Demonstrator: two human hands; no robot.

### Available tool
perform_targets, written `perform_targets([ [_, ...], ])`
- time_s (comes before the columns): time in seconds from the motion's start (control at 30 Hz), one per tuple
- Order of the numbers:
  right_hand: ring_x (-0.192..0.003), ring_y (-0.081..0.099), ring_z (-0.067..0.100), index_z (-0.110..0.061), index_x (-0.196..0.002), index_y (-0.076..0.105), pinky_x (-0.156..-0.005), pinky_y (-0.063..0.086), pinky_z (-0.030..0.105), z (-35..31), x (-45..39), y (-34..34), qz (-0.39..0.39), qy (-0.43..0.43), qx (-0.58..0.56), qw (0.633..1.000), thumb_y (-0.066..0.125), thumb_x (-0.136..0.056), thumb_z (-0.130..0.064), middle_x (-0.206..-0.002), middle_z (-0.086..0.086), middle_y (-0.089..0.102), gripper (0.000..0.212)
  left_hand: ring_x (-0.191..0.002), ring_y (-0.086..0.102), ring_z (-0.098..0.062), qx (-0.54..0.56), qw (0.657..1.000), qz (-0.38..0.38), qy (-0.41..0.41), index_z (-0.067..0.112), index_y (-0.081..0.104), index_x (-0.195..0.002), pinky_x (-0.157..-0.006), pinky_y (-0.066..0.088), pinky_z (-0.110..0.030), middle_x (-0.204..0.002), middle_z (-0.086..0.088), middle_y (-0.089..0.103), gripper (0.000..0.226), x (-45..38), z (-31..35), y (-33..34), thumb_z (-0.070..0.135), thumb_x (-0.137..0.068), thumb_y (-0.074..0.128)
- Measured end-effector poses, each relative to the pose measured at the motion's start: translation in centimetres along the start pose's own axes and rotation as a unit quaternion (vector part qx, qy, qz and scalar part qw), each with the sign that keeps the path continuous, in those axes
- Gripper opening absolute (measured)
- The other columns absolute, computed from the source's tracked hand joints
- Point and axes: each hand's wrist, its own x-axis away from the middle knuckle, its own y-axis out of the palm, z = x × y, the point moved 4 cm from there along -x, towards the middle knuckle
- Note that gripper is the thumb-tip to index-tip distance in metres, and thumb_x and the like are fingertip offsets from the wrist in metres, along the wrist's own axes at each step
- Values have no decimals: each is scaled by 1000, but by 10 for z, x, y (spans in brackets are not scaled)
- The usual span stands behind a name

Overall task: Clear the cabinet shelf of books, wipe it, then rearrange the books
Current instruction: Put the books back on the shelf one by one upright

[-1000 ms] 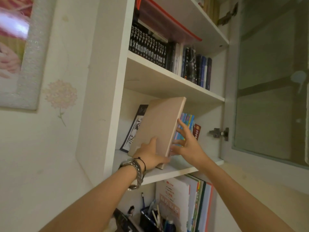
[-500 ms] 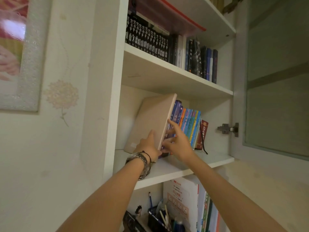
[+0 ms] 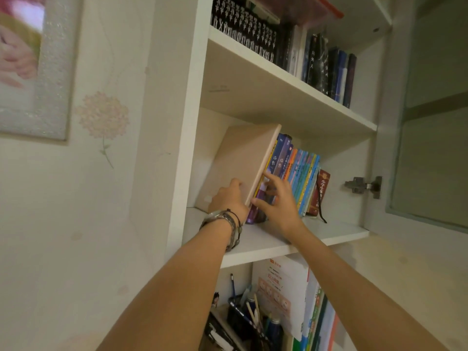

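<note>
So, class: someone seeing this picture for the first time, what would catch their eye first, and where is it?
The big beige book on the middle shelf, leaning right against the row of colourful books. The left hand grips its lower edge; the right hand touches the spines beside it. Above stands a row of dark books.

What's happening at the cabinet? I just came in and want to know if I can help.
A person is working at the middle shelf of an open cabinet. The left hand grips the lower edge of a large tan book that leans against a row of colourful books. The right hand rests its fingers on the spines of that row beside it.
</note>
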Motion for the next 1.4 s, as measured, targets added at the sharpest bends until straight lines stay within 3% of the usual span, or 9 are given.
perform_targets([
  [0.1, -108, 49, 12, -18, -138, 44, -100, 41, 21, -4, 3, -2, -11, -5, 39, 999, 70, -84, -6, -118, -1, 39, 62, -109, 57, -31, -9, 1000, -1, 4, 25, 32, -139, -80, 44, -32, -124, -12, 55, 63, -2, -1, 1, 22, -86, 66],
  [0.2, -111, 51, 17, -16, -135, 47, -100, 45, 32, -5, 11, -8, -23, 4, 80, 996, 71, -85, -13, -123, 2, 47, 56, -110, 57, -32, -26, 1000, -8, 7, 24, 31, -140, -83, 45, -33, -124, -13, 54, 62, 0, 0, 2, 26, -88, 64],
  [0.4, -107, 49, 11, -15, -127, 54, -95, 40, 25, -13, 37, -45, -11, 19, 143, 990, 67, -89, -18, -123, 1, 51, 41, -106, 57, -31, -62, 998, -14, 8, 22, 32, -137, -73, 39, -33, -123, -13, 52, 53, 12, 10, 0, 16, -91, 58],
  [0.57, -107, 52, 16, -16, -123, 55, -91, 42, 29, -25, 66, -95, -1, 22, 245, 969, 65, -89, -19, -119, 2, 52, 36, -104, 58, -33, -150, 986, 21, 71, 11, 42, -126, -70, 36, -35, -121, -14, 52, 38, 36, 29, -14, 9, -90, 53],
  [0.67, -102, 53, 20, -12, -120, 57, -82, 39, 27, -35, 86, -123, 11, 31, 284, 958, 64, -89, -18, -118, 5, 53, 32, -101, 59, -32, -147, 982, 23, 116, 11, 52, -117, -69, 39, -32, -115, -12, 59, 28, 50, 45, -26, 15, -90, 53],
  [0.87, -107, 56, 24, -16, -123, 55, -89, 47, 42, -39, 146, -149, 46, 68, 307, 948, 62, -90, -22, -122, 6, 56, 34, -95, 61, -21, -52, 968, 35, 242, 20, 60, -116, -79, 52, -36, -111, 0, 64, 29, 111, 79, -21, 36, -92, 51],
  [0.97, -102, 57, 22, -17, -122, 55, -85, 50, 46, -33, 191, -153, 64, 86, 295, 950, 62, -90, -23, -119, 3, 57, 33, -94, 60, -16, -8, 958, 19, 287, 22, 59, -117, -77, 51, -34, -111, 4, 64, 30, 151, 81, 0, 38, -93, 50],
  [1.17, -101, 56, 11, -21, -124, 53, -84, 50, 33, -8, 287, -155, 60, 171, 291, 939, 62, -92, -26, -120, -2, 58, 34, -97, 61, -14, 38, 950, -64, 302, 24, 59, -117, -81, 53, -33, -111, 4, 64, 29, 217, 45, 76, 39, -93, 53],
  [1.4, -105, 56, 14, -19, -128, 51, -85, 50, 34, 25, 399, -150, 80, 291, 251, 920, 61, -92, -24, -125, 1, 54, 37, -93, 59, -5, 44, 940, -202, 270, 25, 60, -115, -72, 41, -14, -109, 9, 63, 26, 293, -4, 163, 37, -92, 56],
])
